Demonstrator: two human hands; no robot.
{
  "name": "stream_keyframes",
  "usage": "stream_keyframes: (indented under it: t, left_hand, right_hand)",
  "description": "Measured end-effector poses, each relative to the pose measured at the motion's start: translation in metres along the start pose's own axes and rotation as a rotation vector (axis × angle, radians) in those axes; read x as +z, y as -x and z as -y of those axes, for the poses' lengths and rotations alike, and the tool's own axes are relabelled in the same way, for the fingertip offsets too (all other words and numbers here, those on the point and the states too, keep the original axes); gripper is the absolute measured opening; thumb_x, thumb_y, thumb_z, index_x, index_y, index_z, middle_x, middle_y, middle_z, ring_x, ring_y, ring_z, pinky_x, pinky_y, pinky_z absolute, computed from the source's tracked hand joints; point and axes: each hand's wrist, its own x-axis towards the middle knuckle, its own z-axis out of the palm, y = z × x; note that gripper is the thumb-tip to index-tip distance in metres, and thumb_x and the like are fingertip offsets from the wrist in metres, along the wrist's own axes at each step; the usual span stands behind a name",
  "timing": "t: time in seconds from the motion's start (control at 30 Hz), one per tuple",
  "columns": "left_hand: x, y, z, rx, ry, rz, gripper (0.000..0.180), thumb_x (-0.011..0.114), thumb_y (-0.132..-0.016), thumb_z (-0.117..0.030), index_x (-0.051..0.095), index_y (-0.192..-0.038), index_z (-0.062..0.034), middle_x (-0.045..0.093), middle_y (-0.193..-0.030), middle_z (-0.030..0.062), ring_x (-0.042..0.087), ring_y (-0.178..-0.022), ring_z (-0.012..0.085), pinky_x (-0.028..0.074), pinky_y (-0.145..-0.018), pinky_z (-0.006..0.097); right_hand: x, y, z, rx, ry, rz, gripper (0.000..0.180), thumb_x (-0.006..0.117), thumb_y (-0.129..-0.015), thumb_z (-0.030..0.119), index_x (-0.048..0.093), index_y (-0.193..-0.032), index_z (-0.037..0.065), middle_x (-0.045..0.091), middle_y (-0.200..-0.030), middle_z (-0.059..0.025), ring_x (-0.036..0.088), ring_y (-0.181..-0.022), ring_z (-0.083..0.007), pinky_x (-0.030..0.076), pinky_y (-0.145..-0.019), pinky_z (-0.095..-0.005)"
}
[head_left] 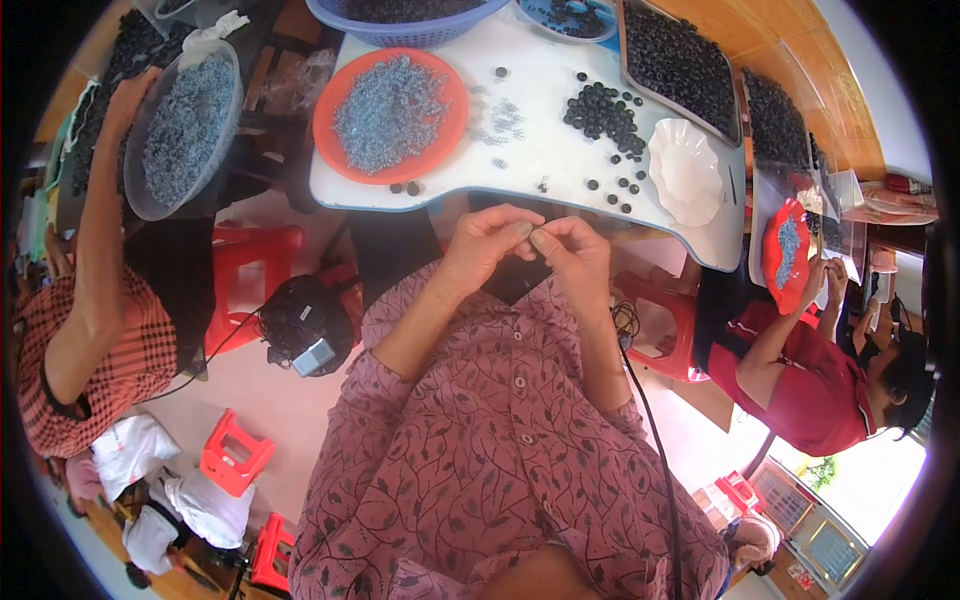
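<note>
Just off the front edge of the white table (540, 85), my left hand (482, 250) and my right hand (578, 252) meet fingertip to fingertip. Both are closed in a pinch, and whatever lies between the fingers is too small and covered to name. Ahead and to the left stands an orange plate (322, 122) heaped with small clear bluish pieces (390, 112). A loose pile of black round pieces (600, 112) lies on the tabletop to the right, with several strays around it. Beside that pile sits a white scalloped dish (686, 172).
A blue basket (420, 34) and a tray of black pieces (680, 65) stand farther back. Co-workers sit on both sides; the left one is by a large bowl (185, 135), the right one near a red dish (786, 258). Red stools (237, 452) stand around. A cable hangs at my right.
</note>
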Motion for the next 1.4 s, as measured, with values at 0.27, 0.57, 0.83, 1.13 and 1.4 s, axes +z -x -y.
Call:
stream_keyframes:
  t: [0.27,0.57,0.83,1.13,1.4]
  left_hand:
    - [-0.007,-0.002,0.012,-0.07,0.188,-0.087,0.021,0.061,-0.093,-0.011,0.064,-0.11,0.0009,0.064,-0.089,0.0036,0.061,-0.072,0.0086,0.057,-0.068,0.028]
    - [-0.014,-0.003,0.01,-0.077,0.275,-0.076,0.023,0.061,-0.093,-0.013,0.063,-0.112,0.0004,0.063,-0.088,0.0046,0.061,-0.073,0.0087,0.056,-0.07,0.029]
    - [-0.014,-0.002,0.006,-0.07,0.35,-0.037,0.024,0.06,-0.094,-0.013,0.061,-0.113,0.0012,0.064,-0.089,0.006,0.062,-0.077,0.0098,0.056,-0.071,0.029]
    - [-0.011,-0.001,0.009,-0.057,0.215,-0.057,0.021,0.06,-0.093,-0.011,0.062,-0.11,0.0011,0.064,-0.091,0.0061,0.062,-0.075,0.0093,0.058,-0.07,0.03]
    - [-0.009,-0.002,0.01,-0.05,0.151,-0.09,0.022,0.059,-0.093,-0.009,0.062,-0.111,0.0025,0.066,-0.093,0.009,0.065,-0.073,0.0118,0.059,-0.069,0.031]
  right_hand:
    - [0.004,-0.014,-0.008,0.052,-0.008,-0.086,0.009,0.069,-0.087,0.009,0.065,-0.09,0.002,0.062,-0.078,-0.0001,0.053,-0.063,-0.005,0.043,-0.057,-0.0197]
    - [0.011,-0.045,-0.016,-0.427,0.821,-0.265,0.012,0.069,-0.082,0.007,0.066,-0.094,0.005,0.058,-0.084,-0.0103,0.061,-0.066,-0.0234,0.049,-0.061,-0.0325]
    - [0.011,-0.049,-0.015,-0.387,0.951,-0.244,0.009,0.067,-0.082,0.008,0.064,-0.09,0.006,0.059,-0.088,-0.0123,0.063,-0.072,-0.0309,0.05,-0.062,-0.0397]
    - [0.01,-0.051,-0.017,-0.43,1.012,-0.175,0.009,0.063,-0.084,0.009,0.058,-0.091,0.006,0.057,-0.092,-0.0125,0.061,-0.074,-0.0346,0.05,-0.063,-0.0428]
    - [0.008,-0.051,-0.021,-0.487,0.959,-0.247,0.019,0.061,-0.086,0.006,0.057,-0.104,0.003,0.057,-0.094,-0.0162,0.062,-0.078,-0.0359,0.051,-0.064,-0.0433]
